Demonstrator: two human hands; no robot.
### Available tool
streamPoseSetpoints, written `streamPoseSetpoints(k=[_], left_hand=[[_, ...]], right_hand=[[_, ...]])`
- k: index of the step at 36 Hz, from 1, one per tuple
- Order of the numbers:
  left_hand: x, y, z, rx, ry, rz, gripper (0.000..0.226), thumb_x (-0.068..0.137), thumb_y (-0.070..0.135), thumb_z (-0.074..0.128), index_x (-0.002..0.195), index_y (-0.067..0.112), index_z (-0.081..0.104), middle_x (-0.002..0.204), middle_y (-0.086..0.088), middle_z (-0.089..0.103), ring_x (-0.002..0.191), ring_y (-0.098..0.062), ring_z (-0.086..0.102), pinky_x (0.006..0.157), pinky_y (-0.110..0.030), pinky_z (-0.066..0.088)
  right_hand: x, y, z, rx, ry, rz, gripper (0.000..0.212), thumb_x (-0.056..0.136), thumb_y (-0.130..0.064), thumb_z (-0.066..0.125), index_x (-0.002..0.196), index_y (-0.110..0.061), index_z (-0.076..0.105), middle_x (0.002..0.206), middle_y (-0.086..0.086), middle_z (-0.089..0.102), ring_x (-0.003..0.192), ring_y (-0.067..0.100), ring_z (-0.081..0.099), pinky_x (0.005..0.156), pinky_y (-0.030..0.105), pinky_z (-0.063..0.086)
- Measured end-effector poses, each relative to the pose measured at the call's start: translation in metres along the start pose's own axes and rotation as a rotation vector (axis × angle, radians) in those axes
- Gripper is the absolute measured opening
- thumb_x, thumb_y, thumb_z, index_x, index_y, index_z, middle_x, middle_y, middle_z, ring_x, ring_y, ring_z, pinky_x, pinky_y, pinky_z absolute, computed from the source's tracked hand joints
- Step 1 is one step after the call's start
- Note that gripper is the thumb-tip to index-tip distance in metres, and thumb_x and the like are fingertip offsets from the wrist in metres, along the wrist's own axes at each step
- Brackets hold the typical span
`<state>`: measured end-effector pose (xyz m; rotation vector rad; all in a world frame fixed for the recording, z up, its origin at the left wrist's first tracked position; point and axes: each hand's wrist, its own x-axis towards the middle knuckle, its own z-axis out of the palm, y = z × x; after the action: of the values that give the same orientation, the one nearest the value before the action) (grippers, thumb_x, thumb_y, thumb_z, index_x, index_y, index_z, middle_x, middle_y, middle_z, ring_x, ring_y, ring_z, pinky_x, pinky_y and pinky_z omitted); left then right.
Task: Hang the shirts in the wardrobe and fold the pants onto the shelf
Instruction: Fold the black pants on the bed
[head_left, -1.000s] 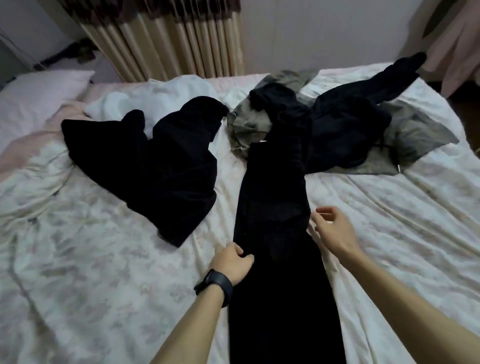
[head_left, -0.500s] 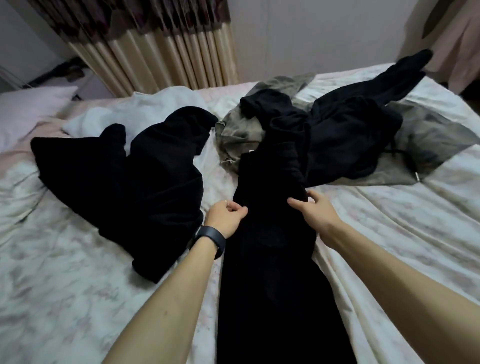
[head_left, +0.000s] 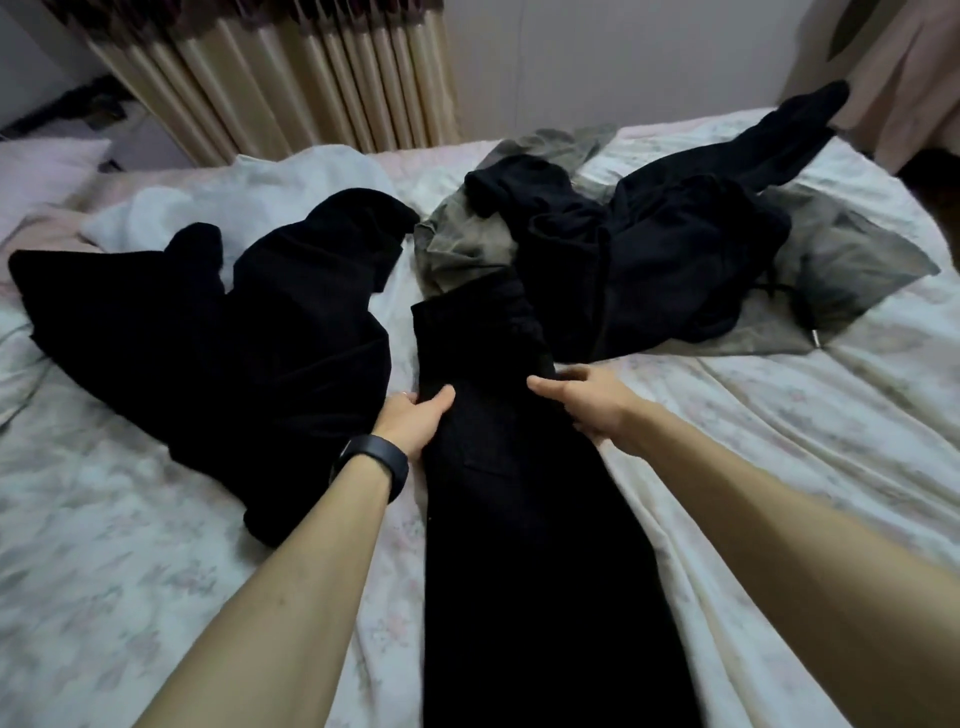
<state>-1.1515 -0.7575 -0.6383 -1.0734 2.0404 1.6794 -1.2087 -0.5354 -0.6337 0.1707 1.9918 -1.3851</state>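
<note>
Black pants (head_left: 524, 519) lie lengthwise down the middle of the bed, legs together, waist end toward the far clothes pile. My left hand (head_left: 415, 418) grips the pants' left edge, thumb on top of the cloth. My right hand (head_left: 587, 402) grips the right edge at the same height, thumb across the fabric. A second black garment (head_left: 218, 343) lies spread to the left. Behind the pants sits a heap of black clothes (head_left: 665, 260) on top of a grey-olive garment (head_left: 841, 270).
The bed (head_left: 779, 441) has a pale floral cover. A white garment (head_left: 249, 192) and a pink pillow (head_left: 41, 176) lie at the far left. Beige curtains (head_left: 291, 78) hang behind the bed, and a pink cloth (head_left: 909, 67) hangs at the far right.
Both hands have slid up the pants from mid-leg toward the waist end and closed on its two edges. The view has moved closer to the bed.
</note>
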Motion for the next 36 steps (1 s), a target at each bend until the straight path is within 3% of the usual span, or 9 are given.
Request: streamPoseSetpoints(k=[4,7,10,14,18,24,29,33,36], left_hand=[[0.007,0.012,-0.008,0.066,0.136,0.147,0.04,0.088,0.033,0.075,0.118,0.007,0.067,0.115,-0.006,0.071,0.11,-0.026,0.066,0.102,-0.041,0.05],[0.003,0.007,-0.009,0.172,0.315,0.222,0.025,0.091,0.041,0.068,0.104,0.02,0.063,0.092,0.01,0.065,0.1,-0.022,0.064,0.075,-0.026,0.049],[-0.01,-0.004,-0.005,0.318,0.271,0.2,0.048,0.094,0.046,0.063,0.132,0.022,0.048,0.122,0.0,0.063,0.111,-0.025,0.059,0.078,-0.026,0.043],[-0.042,-0.024,0.014,0.371,0.162,0.196,0.093,0.09,0.051,0.066,0.158,0.022,0.01,0.159,-0.012,0.029,0.142,-0.033,0.037,0.113,-0.043,0.036],[-0.09,-0.069,0.038,0.545,0.224,0.212,0.084,0.092,0.049,0.061,0.157,0.03,0.011,0.156,-0.011,0.028,0.139,-0.031,0.036,0.112,-0.046,0.037],[-0.147,-0.121,0.07,0.837,0.263,0.387,0.067,0.1,0.05,0.044,0.158,0.038,0.011,0.166,-0.006,-0.013,0.153,-0.029,0.002,0.123,-0.047,0.015],[-0.163,-0.123,0.091,0.823,0.065,0.415,0.056,0.101,0.059,0.029,0.154,0.041,0.027,0.168,0.005,0.007,0.154,-0.018,0.001,0.123,-0.044,0.01],[-0.153,-0.119,0.086,0.883,-0.04,0.29,0.056,0.103,0.055,0.025,0.155,0.037,0.026,0.166,0.01,0.013,0.153,-0.017,0.013,0.119,-0.052,0.025],[-0.147,-0.115,0.083,1.01,-0.073,0.303,0.056,0.103,0.052,0.031,0.156,0.035,0.023,0.164,0.01,0.014,0.149,-0.018,0.026,0.11,-0.049,0.038]], right_hand=[[0.011,-0.007,-0.005,0.09,0.205,-0.194,0.012,0.085,-0.024,0.081,0.091,-0.019,0.071,0.067,-0.012,0.071,0.059,0.002,0.067,0.049,0.014,0.048],[0.02,-0.019,0.0,-0.049,0.253,-0.269,0.018,0.082,-0.028,0.083,0.09,-0.025,0.068,0.085,-0.008,0.072,0.079,0.01,0.07,0.072,0.026,0.055],[0.013,-0.004,0.006,-0.18,0.316,-0.203,0.025,0.089,-0.039,0.074,0.108,-0.027,0.063,0.097,-0.009,0.069,0.091,0.011,0.065,0.084,0.028,0.05],[-0.036,0.041,0.013,-0.144,0.394,-0.068,0.035,0.087,-0.05,0.065,0.113,-0.028,0.058,0.096,-0.016,0.064,0.084,0.003,0.062,0.07,0.025,0.045],[-0.113,0.101,0.021,-0.162,0.528,0.003,0.018,0.085,-0.047,0.063,0.092,-0.031,0.064,0.082,-0.018,0.067,0.079,-0.002,0.062,0.066,0.021,0.044],[-0.171,0.137,0.034,-0.167,0.341,0.195,0.035,0.092,-0.059,0.054,0.084,-0.026,0.063,0.079,-0.012,0.068,0.072,0.003,0.062,0.063,0.027,0.043],[-0.183,0.124,0.049,0.036,0.385,-0.047,0.018,0.081,-0.032,0.076,0.084,-0.036,0.059,0.08,-0.02,0.066,0.069,-0.008,0.06,0.058,0.012,0.043],[-0.181,0.113,0.049,0.694,0.124,0.198,0.018,0.082,-0.025,0.076,0.099,-0.017,0.075,0.082,-0.005,0.074,0.066,0.012,0.07,0.051,0.02,0.048],[-0.165,0.103,0.041,0.808,0.068,0.377,0.02,0.09,-0.038,0.069,0.086,-0.019,0.075,0.066,-0.006,0.064,0.047,0.008,0.053,0.044,0.021,0.039]])
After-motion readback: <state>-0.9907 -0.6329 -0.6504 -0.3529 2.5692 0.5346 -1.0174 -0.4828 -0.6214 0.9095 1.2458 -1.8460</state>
